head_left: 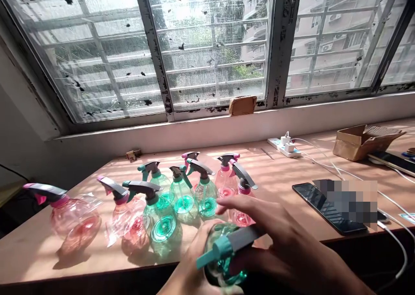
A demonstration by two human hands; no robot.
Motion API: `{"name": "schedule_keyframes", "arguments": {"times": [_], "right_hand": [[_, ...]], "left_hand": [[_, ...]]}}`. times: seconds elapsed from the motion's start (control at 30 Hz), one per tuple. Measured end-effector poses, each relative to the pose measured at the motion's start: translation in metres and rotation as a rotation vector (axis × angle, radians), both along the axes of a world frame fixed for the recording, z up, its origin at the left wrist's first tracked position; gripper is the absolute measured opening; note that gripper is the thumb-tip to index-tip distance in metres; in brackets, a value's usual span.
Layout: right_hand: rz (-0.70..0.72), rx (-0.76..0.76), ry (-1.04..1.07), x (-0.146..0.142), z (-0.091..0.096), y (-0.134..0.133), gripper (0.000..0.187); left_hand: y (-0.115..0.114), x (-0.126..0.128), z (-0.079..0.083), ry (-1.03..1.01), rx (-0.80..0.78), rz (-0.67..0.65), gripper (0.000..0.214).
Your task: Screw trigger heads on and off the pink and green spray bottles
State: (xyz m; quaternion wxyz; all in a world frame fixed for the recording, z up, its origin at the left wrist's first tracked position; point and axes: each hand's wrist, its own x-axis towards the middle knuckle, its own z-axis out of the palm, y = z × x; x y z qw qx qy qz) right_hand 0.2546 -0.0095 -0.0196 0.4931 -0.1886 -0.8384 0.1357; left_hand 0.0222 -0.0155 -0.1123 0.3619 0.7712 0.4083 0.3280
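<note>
A green spray bottle (pixel 222 245) with a grey and teal trigger head is held close to me at the table's front edge. My left hand (pixel 191 260) wraps round its clear body from the left; most of those fingers are hidden behind it. From the right, my right hand (pixel 285 239) grips the grey back of the spray head, thumb below and fingers curled above. Just beyond my hands stand several more spray bottles, among them a green one (pixel 164 226), a pink one (pixel 244 206) and another green one (pixel 207 195).
To the left are pink bottles, one (pixel 78 217) partly covered by clear plastic film. Phones (pixel 324 206) with white cables lie at the right. A power strip (pixel 283 147) and an open cardboard box (pixel 352 146) sit farther back, below a barred window (pixel 214 49).
</note>
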Motion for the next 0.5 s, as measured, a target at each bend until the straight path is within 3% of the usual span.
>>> {"name": "schedule_keyframes", "arguments": {"times": [0.03, 0.1, 0.23, 0.33, 0.4, 0.5], "right_hand": [[-0.028, 0.089, -0.010, 0.001, -0.006, 0.001, 0.055], [-0.090, 0.248, 0.032, 0.007, -0.028, 0.001, 0.052], [-0.368, 0.423, 0.311, 0.037, -0.093, 0.010, 0.053], [-0.620, 0.244, 0.557, 0.062, -0.133, 0.039, 0.037], [-0.757, 0.042, 0.462, 0.074, -0.150, 0.063, 0.027], [-0.795, -0.186, 0.205, 0.083, -0.167, 0.088, 0.033]], "left_hand": [[0.001, -0.009, -0.003, 0.014, 0.008, 0.034, 0.086], [0.004, -0.025, -0.012, 0.031, 0.013, 0.128, 0.078], [0.007, -0.036, -0.034, -0.010, 0.063, 0.391, 0.083], [0.012, -0.029, -0.039, 0.005, 0.148, 0.462, 0.088], [0.018, -0.023, -0.036, 0.023, 0.192, 0.432, 0.087], [0.029, -0.019, -0.034, 0.053, 0.186, 0.445, 0.094]]}}
